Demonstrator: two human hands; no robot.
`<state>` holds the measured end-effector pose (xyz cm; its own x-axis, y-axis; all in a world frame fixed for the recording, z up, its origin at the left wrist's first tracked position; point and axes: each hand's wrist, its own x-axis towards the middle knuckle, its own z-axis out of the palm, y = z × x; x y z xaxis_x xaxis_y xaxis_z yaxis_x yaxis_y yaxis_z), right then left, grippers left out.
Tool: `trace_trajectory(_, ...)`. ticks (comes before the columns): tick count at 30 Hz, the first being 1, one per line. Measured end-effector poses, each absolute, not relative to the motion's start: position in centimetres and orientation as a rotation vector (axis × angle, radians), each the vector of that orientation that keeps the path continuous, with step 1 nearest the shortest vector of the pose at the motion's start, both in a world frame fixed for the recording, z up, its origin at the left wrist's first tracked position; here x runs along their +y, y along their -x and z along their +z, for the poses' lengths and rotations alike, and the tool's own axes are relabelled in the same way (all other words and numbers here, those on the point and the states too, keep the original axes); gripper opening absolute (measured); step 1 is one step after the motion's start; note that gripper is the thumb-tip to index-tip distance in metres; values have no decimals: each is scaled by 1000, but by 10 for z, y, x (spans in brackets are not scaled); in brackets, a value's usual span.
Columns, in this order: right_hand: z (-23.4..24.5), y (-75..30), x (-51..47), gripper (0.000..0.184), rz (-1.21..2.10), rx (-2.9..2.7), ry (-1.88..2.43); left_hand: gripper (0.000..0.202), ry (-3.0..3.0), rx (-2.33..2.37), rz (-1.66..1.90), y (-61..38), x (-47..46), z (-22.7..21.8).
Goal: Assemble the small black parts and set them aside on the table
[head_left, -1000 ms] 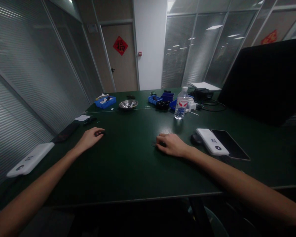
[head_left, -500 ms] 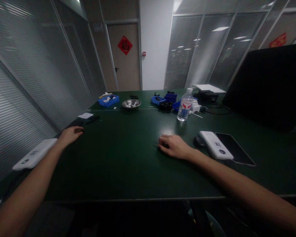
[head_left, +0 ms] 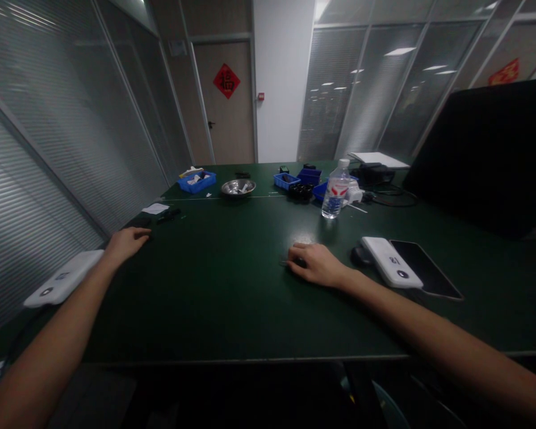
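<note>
My left hand rests at the left side of the dark green table, fingers loosely curled, over the end of a black phone. What it holds is hidden. A white power bank lies just beside my left wrist. My right hand lies in the middle of the table, fingers curled down on a small dark object that shows only at the fingertips.
Right of my right hand lie a dark round item, a white power bank and a black phone. Farther back stand a water bottle, a steel bowl, blue bins and a large black screen.
My left hand has slid from the table's middle to the left edge, and the small dark thing it touched no longer shows there. My right hand has stayed put.
</note>
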<state>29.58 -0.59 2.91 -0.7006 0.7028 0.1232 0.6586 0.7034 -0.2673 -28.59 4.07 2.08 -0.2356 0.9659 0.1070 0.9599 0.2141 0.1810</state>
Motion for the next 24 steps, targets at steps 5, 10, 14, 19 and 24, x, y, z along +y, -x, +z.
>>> trace_trajectory(5, 28, -296, -5, 18, 289, -2694, 1078, 33, -1981, 2430, 362, 283, 38, 22)
trace_trajectory(10, 30, -296, -6, 18, 310, -2695, 1084, 32, -1995, 2431, 357, 283, 37, 23)
trace_trajectory(14, 29, -296, -6, 18, 293, -2692, 1082, 32, -1967, 2452, 370, 284, 38, 23)
trace_trajectory(19, 27, -297, -5, 20, 286, -2689, 1085, 27, -1953, 2472, 413, 282, 39, 21)
trace_trajectory(24, 27, -296, -5, 19, 302, -2693, 1082, 24, -1958, 2410, 561, 285, 39, 19)
